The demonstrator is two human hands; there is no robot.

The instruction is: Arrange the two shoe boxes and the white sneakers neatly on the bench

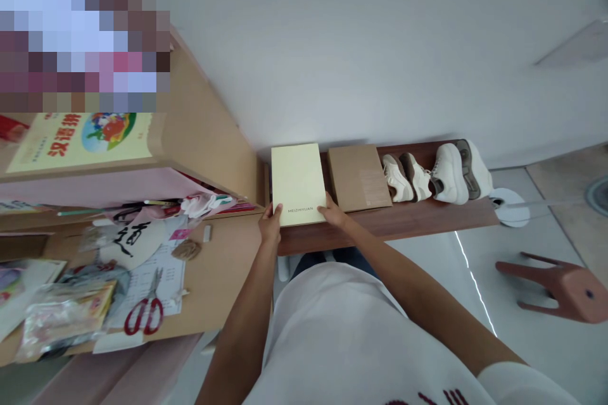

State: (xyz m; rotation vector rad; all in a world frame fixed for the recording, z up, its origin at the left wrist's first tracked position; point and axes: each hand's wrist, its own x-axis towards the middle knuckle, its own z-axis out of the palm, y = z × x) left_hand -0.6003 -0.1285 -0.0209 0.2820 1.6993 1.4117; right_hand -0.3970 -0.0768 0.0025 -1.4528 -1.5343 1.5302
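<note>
A pale yellow shoebox-like box [298,180] marked MEIZHIYUAN rests on the brown wooden shelf [394,223] against the wall. My left hand [270,225] grips its near left corner, thumb on the lid. On the opposite side my right hand [333,211] holds the near right corner, its thumb also on top. Just right of it lies a brown cardboard box [358,176]. Farther right stand a pair of cream and brown shoes [407,178] and a pair of white sneakers [458,174]. The fingers under the yellow box are hidden.
At left is a desk [228,247] with red-handled scissors [145,310], twine [186,249], papers and plastic bags. A colourful book [90,139] lies on the upper shelf. A reddish stool [565,291] stands on the floor at right, near a round white object [515,209].
</note>
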